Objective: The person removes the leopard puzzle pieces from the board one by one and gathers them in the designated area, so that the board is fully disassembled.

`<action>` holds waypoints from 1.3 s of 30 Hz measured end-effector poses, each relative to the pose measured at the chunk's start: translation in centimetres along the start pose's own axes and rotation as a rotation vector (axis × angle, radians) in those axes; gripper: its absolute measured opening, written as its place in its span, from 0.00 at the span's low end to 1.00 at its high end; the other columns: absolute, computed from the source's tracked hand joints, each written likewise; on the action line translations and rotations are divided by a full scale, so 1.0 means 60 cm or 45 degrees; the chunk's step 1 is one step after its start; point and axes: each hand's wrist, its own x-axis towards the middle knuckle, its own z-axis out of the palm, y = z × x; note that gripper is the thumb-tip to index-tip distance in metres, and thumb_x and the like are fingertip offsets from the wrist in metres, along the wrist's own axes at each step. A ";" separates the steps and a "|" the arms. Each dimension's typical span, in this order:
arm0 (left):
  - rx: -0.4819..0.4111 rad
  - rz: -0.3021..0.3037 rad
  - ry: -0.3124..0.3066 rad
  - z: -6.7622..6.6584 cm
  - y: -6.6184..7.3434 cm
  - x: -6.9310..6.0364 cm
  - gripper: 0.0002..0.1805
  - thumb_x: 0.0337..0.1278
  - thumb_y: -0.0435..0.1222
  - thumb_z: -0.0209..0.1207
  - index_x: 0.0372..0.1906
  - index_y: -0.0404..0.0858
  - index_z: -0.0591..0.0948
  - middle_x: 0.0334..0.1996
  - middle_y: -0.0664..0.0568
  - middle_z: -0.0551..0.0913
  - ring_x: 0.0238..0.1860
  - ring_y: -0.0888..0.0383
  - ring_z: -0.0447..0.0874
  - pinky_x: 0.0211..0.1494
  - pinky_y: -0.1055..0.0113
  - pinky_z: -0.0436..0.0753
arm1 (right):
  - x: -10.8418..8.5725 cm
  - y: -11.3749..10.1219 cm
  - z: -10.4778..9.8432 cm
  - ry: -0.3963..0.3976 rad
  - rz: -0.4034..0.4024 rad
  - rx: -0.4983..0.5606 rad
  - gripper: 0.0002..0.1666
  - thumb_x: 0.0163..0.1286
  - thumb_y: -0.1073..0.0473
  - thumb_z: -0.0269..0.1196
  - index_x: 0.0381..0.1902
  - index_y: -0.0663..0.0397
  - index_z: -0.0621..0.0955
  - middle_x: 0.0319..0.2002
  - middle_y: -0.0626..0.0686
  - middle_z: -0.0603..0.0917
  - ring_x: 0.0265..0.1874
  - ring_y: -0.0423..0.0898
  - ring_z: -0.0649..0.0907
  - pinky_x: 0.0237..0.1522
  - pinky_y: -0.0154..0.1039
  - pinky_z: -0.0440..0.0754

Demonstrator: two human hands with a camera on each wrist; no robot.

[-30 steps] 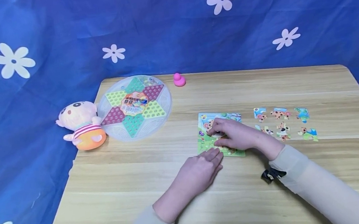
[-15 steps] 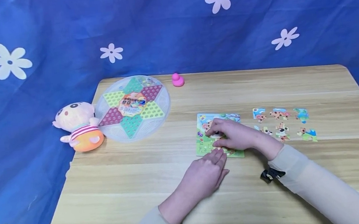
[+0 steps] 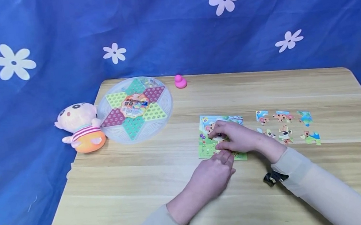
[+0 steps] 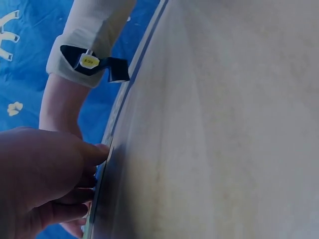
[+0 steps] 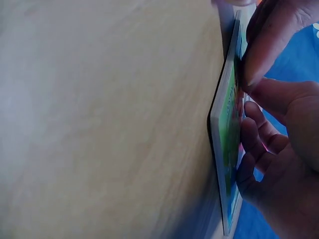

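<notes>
A jigsaw puzzle board (image 3: 205, 148) with a bright animal picture lies flat on the wooden table. Over its middle, my right hand (image 3: 236, 136) bends its fingers and thumb around a puzzle piece (image 3: 219, 137) that shows a pale animal face; the contact is partly hidden. My left hand (image 3: 212, 177) reaches in from the front, its fairly straight fingers touching the board's lower edge close to the right thumb. In the right wrist view, the right hand's thumb and curled fingers rest against the board (image 5: 227, 129). Several loose puzzle pieces (image 3: 284, 133) lie in two rows to the right.
A round Chinese checkers board (image 3: 153, 124) lies at the back left of the table (image 3: 136, 190), beside a plush toy (image 3: 89, 140) in a striped shirt. Near the rear edge stands a small pink object (image 3: 180, 82). Blue flowered cloth (image 3: 165, 26) hangs behind.
My left hand has shifted slightly to the right along the board's lower edge. The right hand stays in place over the board, and the loose pieces have not moved.
</notes>
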 end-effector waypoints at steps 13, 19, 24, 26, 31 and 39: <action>-0.158 -0.078 0.041 0.002 -0.007 0.009 0.09 0.76 0.39 0.62 0.53 0.47 0.88 0.56 0.59 0.88 0.42 0.57 0.90 0.31 0.61 0.88 | 0.003 -0.005 -0.003 -0.008 -0.005 -0.005 0.20 0.69 0.63 0.73 0.58 0.54 0.87 0.52 0.46 0.83 0.49 0.43 0.83 0.55 0.45 0.83; -0.205 -0.067 0.073 0.003 -0.011 0.009 0.07 0.73 0.41 0.65 0.49 0.46 0.88 0.52 0.59 0.89 0.40 0.56 0.90 0.34 0.61 0.89 | 0.003 -0.009 -0.004 -0.014 -0.008 -0.029 0.20 0.70 0.63 0.73 0.58 0.54 0.87 0.52 0.46 0.82 0.45 0.44 0.82 0.51 0.44 0.83; -0.252 -0.065 0.084 0.004 -0.011 0.009 0.12 0.72 0.47 0.67 0.49 0.45 0.88 0.54 0.58 0.89 0.42 0.54 0.91 0.39 0.60 0.90 | 0.003 -0.010 -0.003 -0.017 -0.006 -0.064 0.20 0.69 0.62 0.73 0.58 0.54 0.87 0.51 0.46 0.81 0.43 0.44 0.82 0.50 0.43 0.82; -0.250 -0.066 0.096 0.005 -0.009 0.010 0.12 0.72 0.48 0.67 0.48 0.45 0.88 0.54 0.57 0.89 0.42 0.54 0.91 0.38 0.60 0.90 | 0.003 -0.009 -0.003 -0.017 -0.002 -0.075 0.19 0.69 0.62 0.74 0.58 0.53 0.87 0.51 0.45 0.81 0.42 0.44 0.81 0.49 0.42 0.81; -0.237 -0.082 0.125 0.010 -0.008 0.012 0.10 0.71 0.48 0.67 0.44 0.46 0.87 0.50 0.58 0.90 0.37 0.54 0.91 0.35 0.60 0.88 | 0.004 -0.009 -0.002 -0.004 -0.029 -0.095 0.19 0.68 0.63 0.74 0.57 0.54 0.87 0.51 0.46 0.81 0.40 0.43 0.81 0.47 0.42 0.81; -0.263 -0.079 0.080 0.006 -0.008 0.014 0.13 0.70 0.50 0.68 0.46 0.45 0.88 0.50 0.58 0.89 0.40 0.54 0.91 0.38 0.61 0.89 | 0.006 -0.009 -0.001 -0.003 -0.040 -0.095 0.18 0.69 0.62 0.73 0.56 0.55 0.86 0.48 0.46 0.80 0.37 0.43 0.79 0.43 0.42 0.80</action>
